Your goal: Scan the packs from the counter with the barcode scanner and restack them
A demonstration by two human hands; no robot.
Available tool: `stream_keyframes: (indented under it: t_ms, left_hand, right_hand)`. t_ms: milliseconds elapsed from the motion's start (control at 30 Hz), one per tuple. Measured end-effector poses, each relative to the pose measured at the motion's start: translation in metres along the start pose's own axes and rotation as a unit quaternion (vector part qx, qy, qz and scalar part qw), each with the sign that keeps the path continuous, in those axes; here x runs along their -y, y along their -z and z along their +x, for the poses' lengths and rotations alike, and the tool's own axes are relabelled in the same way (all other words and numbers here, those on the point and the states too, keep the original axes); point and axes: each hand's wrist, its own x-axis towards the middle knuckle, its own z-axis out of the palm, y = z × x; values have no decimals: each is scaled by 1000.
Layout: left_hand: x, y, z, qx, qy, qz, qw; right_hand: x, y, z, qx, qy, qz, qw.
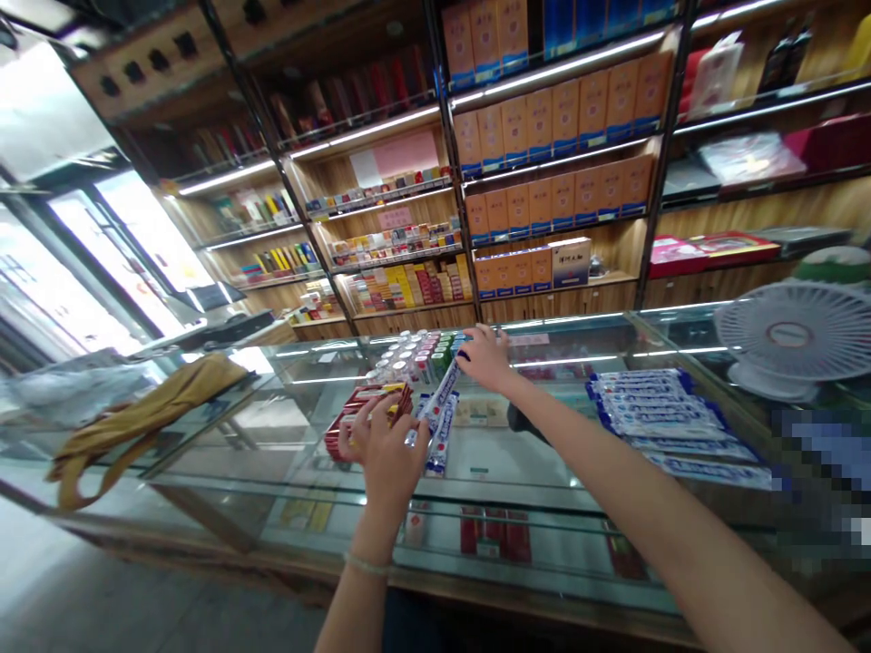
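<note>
A long, narrow blue-and-white wrapped packet (pixel 445 388) slants between my two hands above the glass counter. Its far end is pinched in the fingers of my right hand (pixel 488 358). My left hand (pixel 389 444) has its fingers bent around the near end, with a ring showing on one finger. Beneath, similar blue-and-white packets (pixel 442 437) lie on the glass. Just left of them, partly covered by my left hand, are red boxes (pixel 340 426). Behind the hands stand several rows of small round containers (pixel 405 355) with white, pink and green colours.
More blue-and-white packets (pixel 660 419) lie in a row on the counter's right side, near a white fan (pixel 789 336). A mustard-coloured bag (pixel 156 408) rests at the left. Along the wall, shelves hold orange-brown boxes (pixel 537 122). The counter's front edge (pixel 544 594) is closest to me.
</note>
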Motion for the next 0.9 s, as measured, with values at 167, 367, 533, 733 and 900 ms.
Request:
stream_keyframes:
  t_ms: [167, 367, 533, 733, 900]
  left_hand:
    - [11, -6, -27, 27, 14, 29, 999]
    - [15, -14, -38, 37, 22, 52, 998]
    - [19, -19, -42, 50, 31, 62, 996]
    - [20, -22, -41, 35, 43, 79, 995]
    - [16, -20, -40, 24, 43, 88, 995]
  right_hand:
    - [18, -24, -3, 55, 7, -7, 998]
    - [23, -44, -5, 89, 2, -21, 996]
    - [22, -54, -5, 96, -1, -31, 995]
    - [25, -58, -8, 90, 11, -46, 995]
    - [29, -55, -10, 74, 27, -56, 995]
